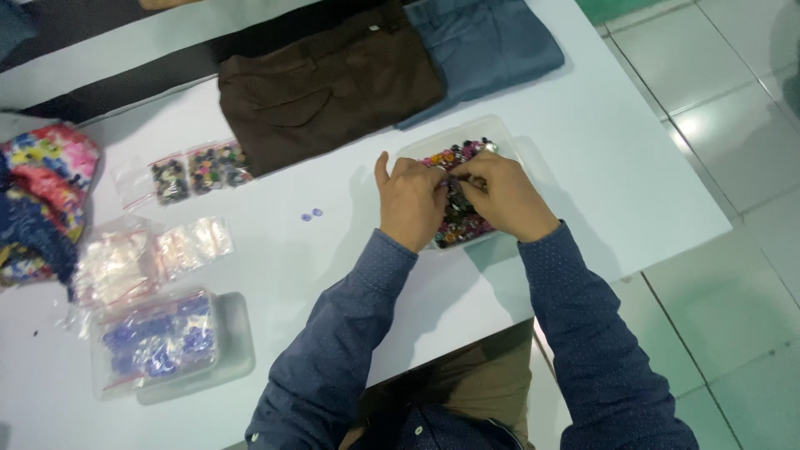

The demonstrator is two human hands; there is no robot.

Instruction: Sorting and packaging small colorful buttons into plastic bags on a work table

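Buttons (pixel 457 223), a mixed-colour heap of them, fill a clear shallow tray (pixel 505 133) on the white table (pixel 600 167), and that tray is where I am working. Going from big to small: the table carries two folded trousers at its far edge, a brown pair (pixel 325 87) and a blue-grey pair (pixel 483 37) touching it. At my left sits a patterned cloth bundle (pixel 37 196), then a clear tub of blue-filled bags (pixel 162 342), loose pink-tinted bags (pixel 154 254), and small bags of dark buttons (pixel 196 171). Two tiny lilac buttons (pixel 312 214) lie alone on the bare top, well apart from the tray.

My left hand (pixel 410 200) and right hand (pixel 504 196) meet over the heap, fingertips pinched together on something small; I cannot tell exactly what it is, most likely a single button.

I judge these buttons light, hard and slick, apt to skid or scatter. Best taken by the rim between thumb and forefinger, one at a time.
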